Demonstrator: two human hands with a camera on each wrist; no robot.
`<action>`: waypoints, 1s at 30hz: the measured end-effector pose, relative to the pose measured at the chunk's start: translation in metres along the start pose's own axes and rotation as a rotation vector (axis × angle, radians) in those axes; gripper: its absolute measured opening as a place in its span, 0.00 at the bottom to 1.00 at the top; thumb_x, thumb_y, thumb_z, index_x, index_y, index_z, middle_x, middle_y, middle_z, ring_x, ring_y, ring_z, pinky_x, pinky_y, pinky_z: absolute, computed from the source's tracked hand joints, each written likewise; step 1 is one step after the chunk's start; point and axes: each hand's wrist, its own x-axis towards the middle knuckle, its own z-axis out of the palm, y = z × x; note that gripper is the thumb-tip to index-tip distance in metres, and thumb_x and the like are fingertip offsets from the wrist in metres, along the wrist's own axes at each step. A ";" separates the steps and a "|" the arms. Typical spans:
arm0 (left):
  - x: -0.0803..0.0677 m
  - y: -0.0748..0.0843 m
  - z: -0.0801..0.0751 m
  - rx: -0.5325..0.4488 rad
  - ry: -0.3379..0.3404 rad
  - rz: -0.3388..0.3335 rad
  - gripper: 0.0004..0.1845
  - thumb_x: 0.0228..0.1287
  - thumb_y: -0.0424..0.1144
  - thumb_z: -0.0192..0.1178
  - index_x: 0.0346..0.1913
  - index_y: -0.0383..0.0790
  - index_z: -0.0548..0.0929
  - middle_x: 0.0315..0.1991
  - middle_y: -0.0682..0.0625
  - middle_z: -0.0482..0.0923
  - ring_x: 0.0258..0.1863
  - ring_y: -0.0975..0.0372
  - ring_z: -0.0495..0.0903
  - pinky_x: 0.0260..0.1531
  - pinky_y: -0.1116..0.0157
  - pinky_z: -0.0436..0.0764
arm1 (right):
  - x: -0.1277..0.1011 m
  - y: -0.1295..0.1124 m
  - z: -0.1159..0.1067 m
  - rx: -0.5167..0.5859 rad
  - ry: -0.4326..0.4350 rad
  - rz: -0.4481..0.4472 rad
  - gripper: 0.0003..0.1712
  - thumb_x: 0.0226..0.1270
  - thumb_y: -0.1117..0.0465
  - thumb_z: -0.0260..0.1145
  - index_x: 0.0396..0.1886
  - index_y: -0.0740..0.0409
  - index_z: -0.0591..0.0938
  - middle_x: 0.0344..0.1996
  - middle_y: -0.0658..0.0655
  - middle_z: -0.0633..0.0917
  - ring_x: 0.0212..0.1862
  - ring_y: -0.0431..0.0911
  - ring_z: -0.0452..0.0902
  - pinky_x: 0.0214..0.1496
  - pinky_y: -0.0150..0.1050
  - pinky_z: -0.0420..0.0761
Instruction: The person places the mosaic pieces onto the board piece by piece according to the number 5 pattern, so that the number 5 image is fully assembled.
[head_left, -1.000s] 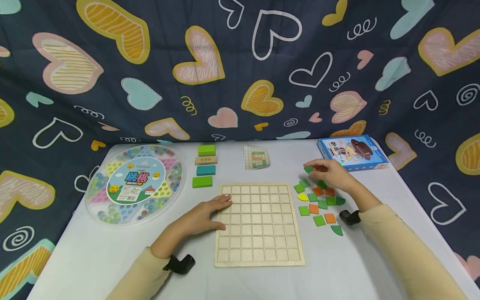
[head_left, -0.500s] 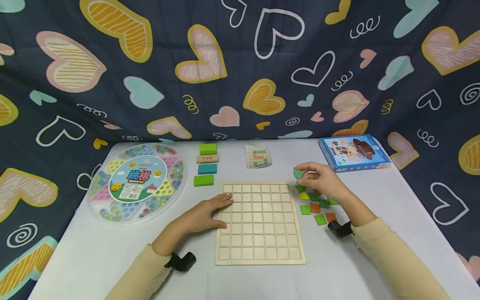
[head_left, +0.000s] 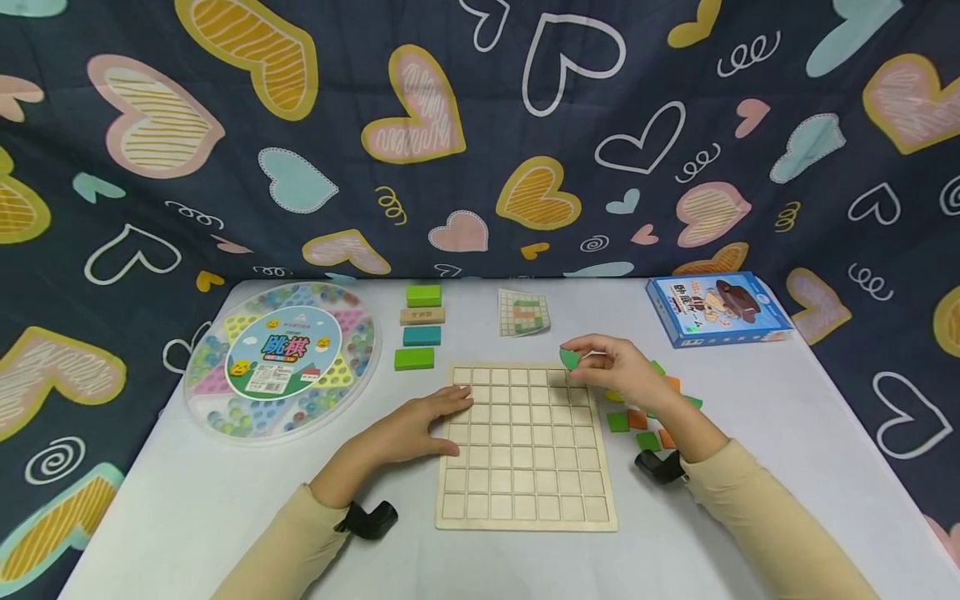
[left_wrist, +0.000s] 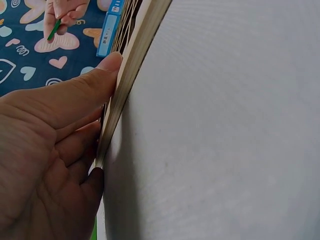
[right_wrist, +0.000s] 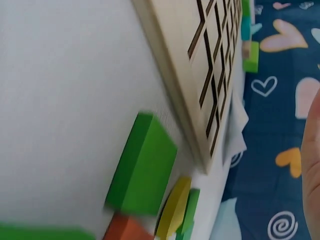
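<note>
right forearm hides some coloured tiles [head_left: 637,419].

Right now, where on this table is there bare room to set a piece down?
Free: the white table between the blue box and the right sleeve, and the near edge below the wooden grid board. Crowded: the loose tiles right of the board, and the strip between marble tray and blocks.

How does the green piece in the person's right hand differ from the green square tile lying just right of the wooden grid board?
The green piece has a rounded edge; the green square tile has straight sides. The right hand pinches the green piece above the wooden grid board's top right corner, while the tile lies flat on the table, untouched among orange and green tiles. The piece looks a bluer green than the tile. Both are small, flat and green.
</note>
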 end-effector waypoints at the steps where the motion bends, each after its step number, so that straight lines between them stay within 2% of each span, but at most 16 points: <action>1: 0.000 0.000 0.000 -0.002 0.001 0.001 0.40 0.55 0.46 0.68 0.70 0.39 0.64 0.74 0.50 0.54 0.74 0.53 0.49 0.70 0.51 0.56 | 0.001 -0.001 0.002 0.006 -0.009 -0.003 0.25 0.63 0.61 0.67 0.60 0.60 0.75 0.45 0.65 0.79 0.44 0.53 0.82 0.44 0.45 0.83; 5: 0.001 0.001 -0.001 -0.004 0.005 0.001 0.40 0.55 0.46 0.68 0.70 0.39 0.65 0.74 0.49 0.54 0.74 0.53 0.49 0.70 0.51 0.56 | 0.007 -0.002 0.009 0.008 -0.034 -0.019 0.26 0.62 0.62 0.67 0.60 0.60 0.75 0.42 0.64 0.81 0.43 0.49 0.83 0.47 0.48 0.82; 12: 0.000 0.000 0.000 -0.008 -0.001 -0.006 0.41 0.55 0.47 0.68 0.70 0.39 0.64 0.74 0.50 0.54 0.74 0.53 0.49 0.70 0.52 0.56 | 0.014 -0.004 0.021 0.030 -0.058 -0.073 0.25 0.62 0.64 0.67 0.58 0.63 0.74 0.35 0.60 0.83 0.38 0.46 0.83 0.43 0.40 0.83; 17: 0.000 0.000 0.000 -0.006 0.002 -0.002 0.41 0.55 0.47 0.68 0.70 0.39 0.64 0.74 0.50 0.54 0.74 0.53 0.49 0.70 0.51 0.56 | 0.017 -0.004 0.026 0.074 -0.072 -0.099 0.26 0.63 0.65 0.65 0.60 0.66 0.72 0.40 0.68 0.82 0.42 0.48 0.83 0.46 0.38 0.83; 22: 0.000 -0.001 0.001 -0.007 -0.003 -0.002 0.41 0.55 0.47 0.68 0.70 0.39 0.64 0.74 0.49 0.54 0.74 0.53 0.49 0.70 0.51 0.56 | 0.019 -0.006 0.031 0.108 -0.079 -0.088 0.30 0.63 0.65 0.66 0.65 0.63 0.70 0.46 0.77 0.77 0.47 0.56 0.80 0.49 0.45 0.82; 25: 0.000 -0.001 0.001 -0.003 -0.004 -0.005 0.41 0.55 0.47 0.68 0.70 0.40 0.64 0.74 0.50 0.53 0.74 0.53 0.49 0.70 0.51 0.56 | 0.019 -0.009 0.034 0.097 -0.076 -0.075 0.30 0.63 0.64 0.66 0.65 0.59 0.71 0.44 0.73 0.78 0.47 0.58 0.80 0.49 0.48 0.81; 30: 0.001 -0.001 0.001 0.002 0.000 -0.004 0.41 0.55 0.47 0.68 0.70 0.40 0.64 0.74 0.50 0.54 0.74 0.53 0.50 0.70 0.52 0.57 | 0.019 -0.010 0.037 0.059 -0.067 -0.057 0.28 0.63 0.62 0.66 0.64 0.56 0.74 0.37 0.61 0.81 0.45 0.58 0.81 0.45 0.46 0.82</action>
